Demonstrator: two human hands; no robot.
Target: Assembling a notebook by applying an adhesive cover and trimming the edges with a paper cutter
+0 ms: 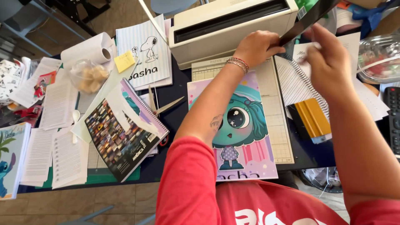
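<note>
Both hands grasp a dark glossy sheet: the left hand pinches its lower edge, the right hand grips beside it. Below them, a cartoon-girl printed cover lies on the desk.

Machine at back of tabletop. Cutting mat before it, cartoon cover lying on mat's left part. Scissors left of cover, spiral notebook further left. Squeegee right of mat, wire binding behind it. Remote at right edge. Paper roll back left.
</note>
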